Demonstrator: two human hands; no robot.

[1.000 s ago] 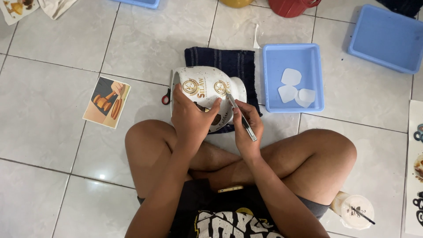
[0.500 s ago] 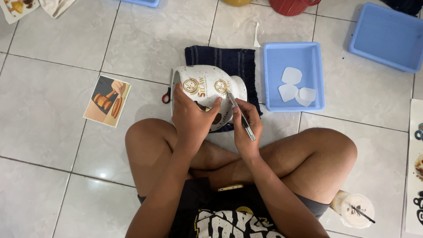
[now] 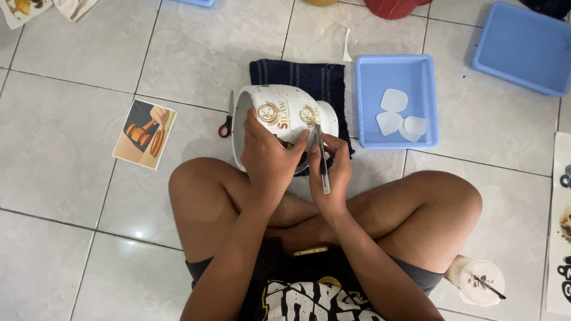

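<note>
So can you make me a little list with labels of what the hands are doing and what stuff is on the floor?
left hand: grips the white bowl, which lies tipped on its side
right hand: holds a thin metal tool against the bowl
under the bowl: dark folded cloth
left of the bowl: red-handled scissors, picture card
right of the bowl: blue tray with pale cut-out pieces
by the right knee: lidded cup

On the tiled floor we see red-handled scissors (image 3: pixel 226 119) left, a gavel picture card (image 3: pixel 144 134) farther left, a dark folded cloth (image 3: pixel 297 74), and a blue tray (image 3: pixel 397 139) with white cutouts (image 3: pixel 399 114) right.
</note>
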